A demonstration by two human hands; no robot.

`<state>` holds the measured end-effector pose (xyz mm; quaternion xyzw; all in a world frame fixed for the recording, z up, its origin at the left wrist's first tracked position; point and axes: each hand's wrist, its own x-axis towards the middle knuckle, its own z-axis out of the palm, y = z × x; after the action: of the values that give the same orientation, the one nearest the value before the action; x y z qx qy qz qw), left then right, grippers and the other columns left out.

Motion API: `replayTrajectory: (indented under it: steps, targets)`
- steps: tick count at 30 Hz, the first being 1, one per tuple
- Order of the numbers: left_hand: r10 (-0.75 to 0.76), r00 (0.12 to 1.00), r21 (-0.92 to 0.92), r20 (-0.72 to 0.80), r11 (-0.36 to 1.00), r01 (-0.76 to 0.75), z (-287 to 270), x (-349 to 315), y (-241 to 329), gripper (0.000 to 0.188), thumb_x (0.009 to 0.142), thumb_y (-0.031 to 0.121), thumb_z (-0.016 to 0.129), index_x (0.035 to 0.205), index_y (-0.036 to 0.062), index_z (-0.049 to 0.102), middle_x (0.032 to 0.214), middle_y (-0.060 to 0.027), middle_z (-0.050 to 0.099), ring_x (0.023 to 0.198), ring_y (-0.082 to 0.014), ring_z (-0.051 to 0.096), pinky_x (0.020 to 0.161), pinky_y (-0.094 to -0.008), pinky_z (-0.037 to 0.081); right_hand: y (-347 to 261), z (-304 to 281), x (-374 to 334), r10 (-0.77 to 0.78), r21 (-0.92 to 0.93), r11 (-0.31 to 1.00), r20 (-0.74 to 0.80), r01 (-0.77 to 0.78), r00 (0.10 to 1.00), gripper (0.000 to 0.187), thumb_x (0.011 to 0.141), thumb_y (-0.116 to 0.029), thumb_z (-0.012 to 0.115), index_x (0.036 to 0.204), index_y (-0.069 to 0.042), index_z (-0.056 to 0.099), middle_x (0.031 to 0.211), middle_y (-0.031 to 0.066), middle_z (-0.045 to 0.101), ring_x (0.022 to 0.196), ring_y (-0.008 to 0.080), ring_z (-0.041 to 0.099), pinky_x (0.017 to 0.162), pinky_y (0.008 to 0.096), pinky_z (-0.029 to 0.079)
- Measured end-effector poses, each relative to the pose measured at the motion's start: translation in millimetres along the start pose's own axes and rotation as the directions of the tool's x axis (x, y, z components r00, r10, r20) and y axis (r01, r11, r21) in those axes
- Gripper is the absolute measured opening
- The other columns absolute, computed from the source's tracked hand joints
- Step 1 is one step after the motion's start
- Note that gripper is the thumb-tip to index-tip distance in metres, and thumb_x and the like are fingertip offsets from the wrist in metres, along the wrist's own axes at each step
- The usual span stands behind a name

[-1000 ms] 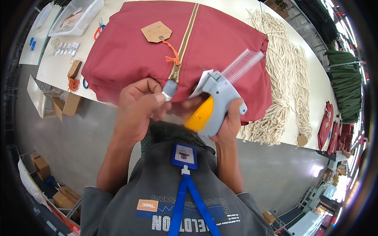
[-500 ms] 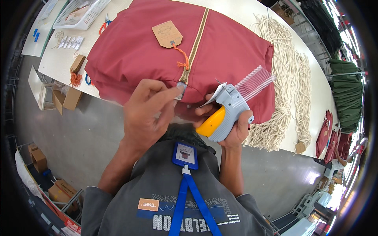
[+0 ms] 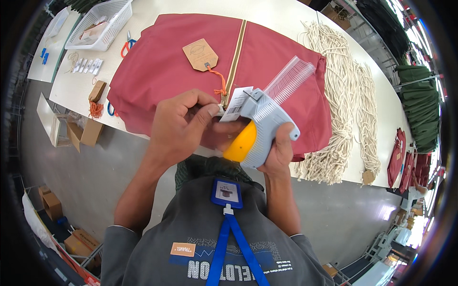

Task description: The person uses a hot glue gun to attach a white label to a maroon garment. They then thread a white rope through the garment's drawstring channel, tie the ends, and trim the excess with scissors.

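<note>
A dark red fabric item (image 3: 191,88) with a brass-coloured zipper (image 3: 235,58) lies in front of me. My left hand (image 3: 183,121) pinches a small whitish label (image 3: 220,110) at the zipper's near end. Wrapped round a grey and yellow tagging gun (image 3: 267,121) is my right hand (image 3: 279,152). A strip of clear tag fasteners (image 3: 290,78) sticks up from the gun. At the gun's needle sits a white paper tag (image 3: 235,106), close beside my left fingertips. A brown card tag (image 3: 200,55) hangs from the zipper by an orange cord.
Bundles of cream rope (image 3: 336,105) lie on the white table (image 3: 386,119) to the right. On the left are a white basket (image 3: 102,28), red-handled scissors (image 3: 128,44), more brown tags (image 3: 97,90) and small white packets (image 3: 88,66). Cardboard boxes (image 3: 90,132) stand below the table edge.
My right hand has brought the tagging gun leftward, and the paper tag is now next to my left fingers. The left hand has shifted slightly, still pinching at the zipper end.
</note>
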<state>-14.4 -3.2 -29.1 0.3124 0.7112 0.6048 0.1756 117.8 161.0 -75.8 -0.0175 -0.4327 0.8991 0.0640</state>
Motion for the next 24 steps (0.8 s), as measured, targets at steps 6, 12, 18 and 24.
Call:
replayTrajectory:
  steps: [6, 12, 18, 24]
  targets:
    - [-0.114, 0.993, -0.297, -0.03, 0.95, 0.1, 8.8, -3.4, -17.6, 0.014, 0.104, 0.01, 0.055, 0.106, -0.0035, 0.06, 0.087, -0.0048, 0.066, 0.07, -0.0081, 0.065, 0.063, -0.0223, 0.054, 16.8, -31.2, 3.1, -0.077, 0.226, 0.973, 0.102, 0.052, 0.992, 0.093, 0.095, -0.077, 0.027, 0.153, -0.004, 0.031, 0.138, 0.0413, 0.048, 0.104, 0.0454, 0.069, 0.087, 0.0489, 0.06]
    - [0.047, 0.998, -0.145, 0.048, 0.989, -0.04, 2.5, -13.0, -13.2, 0.017, 0.097, -0.003, 0.059, 0.113, -0.0044, 0.065, 0.094, -0.0067, 0.066, 0.076, -0.01, 0.066, 0.066, -0.0234, 0.054, 14.5, -37.0, -8.8, -0.104, 0.307, 0.95, 0.121, 0.062, 0.987, 0.096, 0.095, -0.076, 0.032, 0.151, 0.002, 0.029, 0.142, 0.0337, 0.046, 0.117, 0.0478, 0.062, 0.085, 0.0537, 0.061]
    - [0.257, 0.96, 0.323, 0.11, 0.904, -0.279, -7.6, -6.8, 6.7, 0.021, 0.083, -0.01, 0.067, 0.101, -0.0008, 0.074, 0.095, -0.009, 0.067, 0.079, -0.0176, 0.068, 0.067, -0.0277, 0.052, 13.8, -24.7, -15.8, -0.104, 0.312, 0.949, 0.165, 0.048, 0.981, 0.1, 0.094, -0.076, 0.034, 0.151, 0.006, 0.025, 0.139, 0.0291, 0.048, 0.124, 0.047, 0.057, 0.086, 0.0557, 0.06]
    - [0.253, 0.943, 0.439, 0.215, 0.838, -0.325, -14.4, 1.5, 18.4, 0.021, 0.078, -0.01, 0.07, 0.095, 0.0006, 0.076, 0.086, -0.0088, 0.068, 0.075, -0.0193, 0.067, 0.064, -0.0289, 0.051, 10.7, -14.9, -29.7, -0.029, 0.224, 0.975, 0.118, 0.002, 0.993, 0.1, 0.092, -0.077, 0.041, 0.151, 0.003, 0.028, 0.128, 0.0371, 0.056, 0.113, 0.043, 0.065, 0.088, 0.0498, 0.06]
